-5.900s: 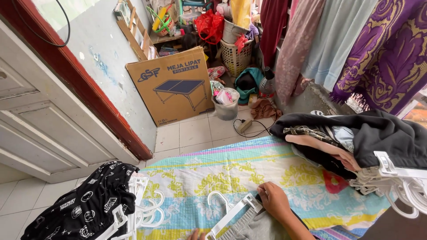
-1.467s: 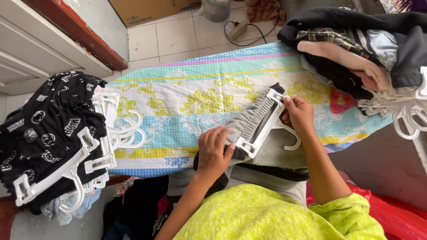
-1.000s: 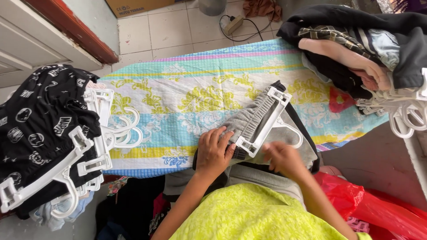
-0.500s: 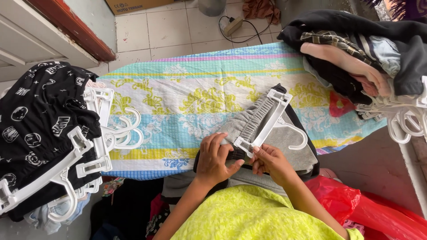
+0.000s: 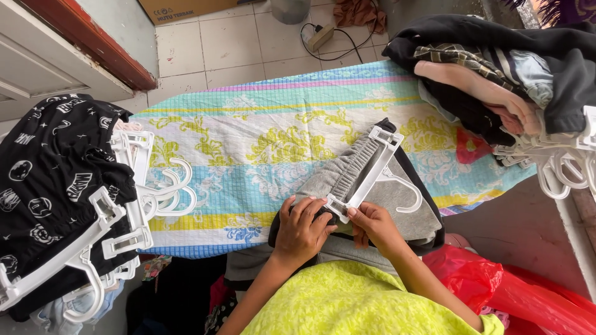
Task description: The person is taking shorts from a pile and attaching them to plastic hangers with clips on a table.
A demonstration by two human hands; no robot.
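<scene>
Both hands, left hand (image 5: pixel 302 228) and right hand (image 5: pixel 374 224), pinch the white clip hanger's (image 5: pixel 365 175) near end over grey shorts (image 5: pixel 338 177).

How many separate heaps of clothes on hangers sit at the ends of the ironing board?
2: a black printed heap with white hangers at the board's left end, and a dark mixed heap at the right end. Further garments may be hidden underneath.

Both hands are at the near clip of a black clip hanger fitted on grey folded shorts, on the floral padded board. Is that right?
Not quite: the clip hanger is white, not black, as the head view shows. The rest holds: left hand and right hand meet at its near clip, on the grey shorts, over the floral padded board.
</scene>
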